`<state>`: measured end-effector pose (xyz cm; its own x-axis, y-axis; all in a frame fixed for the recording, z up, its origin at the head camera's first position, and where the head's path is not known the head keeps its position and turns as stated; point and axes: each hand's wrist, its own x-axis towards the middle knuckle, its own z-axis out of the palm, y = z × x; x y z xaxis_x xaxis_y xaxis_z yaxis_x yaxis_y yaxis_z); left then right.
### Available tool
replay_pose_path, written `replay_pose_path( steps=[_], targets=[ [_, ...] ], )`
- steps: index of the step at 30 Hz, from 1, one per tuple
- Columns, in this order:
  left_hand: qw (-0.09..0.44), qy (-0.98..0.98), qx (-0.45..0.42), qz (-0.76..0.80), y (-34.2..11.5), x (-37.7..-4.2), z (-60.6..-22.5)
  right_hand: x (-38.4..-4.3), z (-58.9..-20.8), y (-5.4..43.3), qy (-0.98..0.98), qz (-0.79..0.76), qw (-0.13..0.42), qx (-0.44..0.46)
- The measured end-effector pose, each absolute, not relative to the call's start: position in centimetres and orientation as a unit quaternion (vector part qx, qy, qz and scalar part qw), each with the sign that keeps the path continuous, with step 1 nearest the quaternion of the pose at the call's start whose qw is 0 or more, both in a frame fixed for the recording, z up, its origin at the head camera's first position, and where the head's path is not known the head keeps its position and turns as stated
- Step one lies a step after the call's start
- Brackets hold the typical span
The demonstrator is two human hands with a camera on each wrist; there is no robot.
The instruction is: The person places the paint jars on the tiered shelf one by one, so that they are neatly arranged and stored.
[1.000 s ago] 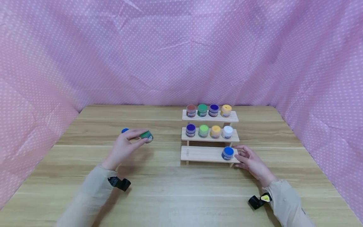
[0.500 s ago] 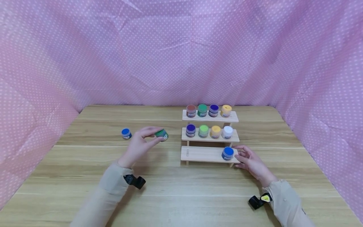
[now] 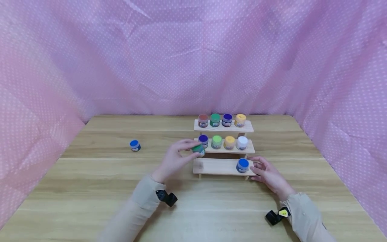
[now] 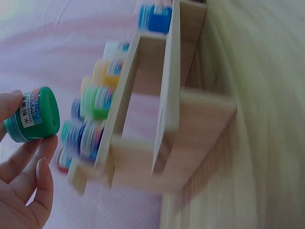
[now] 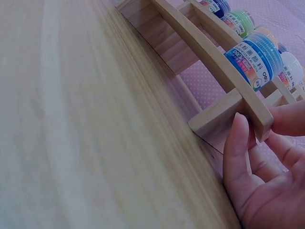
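Observation:
A green paint jar (image 4: 38, 114) is pinched between the thumb and fingers of my left hand (image 3: 173, 158), raised at the left end of the tiered wooden rack (image 3: 216, 164). In the head view it overlaps the gap between the lowest and middle steps. My right hand (image 3: 270, 174) grips the right end of the lowest step, fingers at the board's end in the right wrist view. Just beside that hand, a blue paint jar (image 5: 255, 59) stands on the same step. On the middle step are purple, light green (image 3: 216, 142), yellow and white (image 3: 242, 143) jars.
The top step carries red (image 3: 203, 121), green (image 3: 215, 120), purple (image 3: 227, 120) and yellow (image 3: 240, 120) jars. Another blue jar (image 3: 135, 145) stands on the wooden table (image 3: 90, 188) at the left. A pink dotted cloth (image 3: 193, 57) hangs behind and at both sides.
My left hand has carried the green paint jar rightward to the rack, leaving the blue jar at the left in full sight. My right hand stays at the rack's end.

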<state>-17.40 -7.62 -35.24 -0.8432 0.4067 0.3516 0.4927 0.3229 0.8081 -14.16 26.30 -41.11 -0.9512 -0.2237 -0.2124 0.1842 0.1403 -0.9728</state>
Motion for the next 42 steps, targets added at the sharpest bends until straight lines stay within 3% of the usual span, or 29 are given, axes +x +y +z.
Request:
replay_pose_path(
  steps=[20,29,42],
  targets=[
    [-0.053,-0.818,-0.299,-0.489,-1.4,-16.6,-36.7,-14.0,-41.4,26.6,0.739,-0.656,0.156,-0.015],
    [-0.044,-0.830,-0.323,-0.452,-0.3,-17.3,-37.4,-14.0,-41.5,26.5,0.744,-0.650,0.155,-0.007],
    [-0.075,-0.855,-0.344,-0.382,0.7,-18.2,-37.3,-14.2,-41.2,26.3,0.737,-0.658,0.158,-0.010]
  ],
)
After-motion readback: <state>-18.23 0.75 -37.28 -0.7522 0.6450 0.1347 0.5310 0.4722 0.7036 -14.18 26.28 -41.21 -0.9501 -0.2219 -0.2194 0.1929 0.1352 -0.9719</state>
